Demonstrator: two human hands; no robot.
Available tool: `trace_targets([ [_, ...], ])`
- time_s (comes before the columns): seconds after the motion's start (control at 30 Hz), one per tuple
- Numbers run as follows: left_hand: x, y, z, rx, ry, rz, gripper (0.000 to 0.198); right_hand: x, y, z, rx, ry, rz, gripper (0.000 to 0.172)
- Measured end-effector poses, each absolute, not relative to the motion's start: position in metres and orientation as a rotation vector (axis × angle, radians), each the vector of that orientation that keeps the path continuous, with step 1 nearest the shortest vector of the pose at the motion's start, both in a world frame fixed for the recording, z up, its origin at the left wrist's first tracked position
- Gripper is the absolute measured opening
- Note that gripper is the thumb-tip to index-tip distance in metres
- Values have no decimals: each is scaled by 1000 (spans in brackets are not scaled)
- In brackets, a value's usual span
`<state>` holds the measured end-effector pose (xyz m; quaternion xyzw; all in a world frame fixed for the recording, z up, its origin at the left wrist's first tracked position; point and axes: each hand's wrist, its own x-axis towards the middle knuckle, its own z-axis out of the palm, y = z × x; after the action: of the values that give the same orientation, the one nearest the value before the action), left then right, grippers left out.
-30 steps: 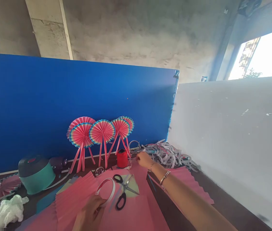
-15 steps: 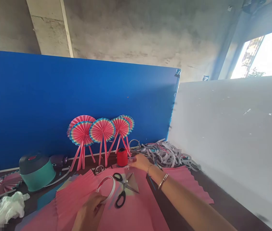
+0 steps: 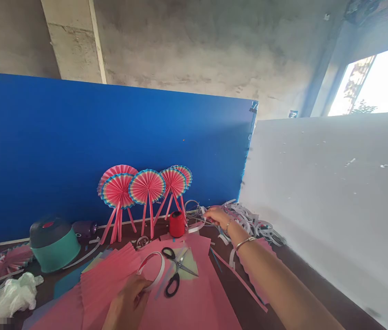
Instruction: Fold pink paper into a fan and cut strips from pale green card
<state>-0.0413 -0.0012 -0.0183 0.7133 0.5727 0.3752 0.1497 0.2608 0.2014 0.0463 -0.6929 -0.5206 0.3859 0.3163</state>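
My left hand (image 3: 130, 295), low in the view, grips a roll of white tape (image 3: 161, 270) by its lower edge. The roll stands on edge over pink paper (image 3: 194, 311). Black-handled scissors (image 3: 177, 270) lie partly spread just right of it, over a pale yellow-green paper piece (image 3: 190, 263). My right hand (image 3: 218, 217) reaches out to the near left of a heap of curled white strips (image 3: 245, 215). Its fingers are pinched together, with a small white strip (image 3: 203, 211) at their tips. A red cylindrical object (image 3: 177, 224) stands left of that hand.
Several pink pleated paper fans (image 3: 146, 187) on sticks lean against the blue panel (image 3: 59, 137). A teal and dark-grey container (image 3: 54, 247) stands left, near crumpled white plastic (image 3: 11, 295). Pleated pink paper (image 3: 111, 268) lies beside my left hand. A white panel (image 3: 334, 183) bounds the right side.
My right hand has moved right and slightly up, from beside the red object to the heap of strips. A long pink strip now shows near my right forearm. My left hand has stayed put.
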Motion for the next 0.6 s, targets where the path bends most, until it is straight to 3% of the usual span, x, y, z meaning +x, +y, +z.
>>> trace_targets([
  [0.2,-40,0,-19,2063,1625,1100,20,320,210,77,-1831,-1235,752,32],
  [0.47,-40,0,-23,2054,1651,1065,20,239,194,14,-1889,-1620,795,29],
  [0.6,-43,1,-25,2059,1633,1086,19,227,206,13,-1867,-1671,633,28],
])
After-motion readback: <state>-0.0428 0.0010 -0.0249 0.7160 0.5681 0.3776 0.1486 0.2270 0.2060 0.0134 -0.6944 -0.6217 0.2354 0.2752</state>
